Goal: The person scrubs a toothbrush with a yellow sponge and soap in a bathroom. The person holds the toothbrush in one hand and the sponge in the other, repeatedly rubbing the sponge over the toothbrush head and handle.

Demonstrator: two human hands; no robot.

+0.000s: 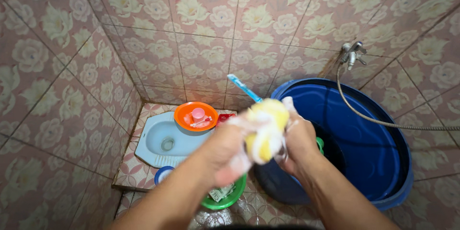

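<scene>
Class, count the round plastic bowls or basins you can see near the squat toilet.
2: an orange bowl on the toilet's right edge; a green basin under the wrists. Others may be hidden.

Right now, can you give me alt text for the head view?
Both soapy hands, left hand and right hand, squeeze a yellow sponge above a blue water barrel in a floral-tiled washroom. Behind: a pale blue squat toilet, an orange dish, and a wall tap.

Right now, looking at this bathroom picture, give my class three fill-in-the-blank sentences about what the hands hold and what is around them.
1. Both soapy hands squeeze a ____ sponge.
2. The left hand and right hand work beside a large ____ barrel.
3. A pink cup sits in the ____ bowl by the squat toilet.

Missing words: yellow; blue; orange
</scene>
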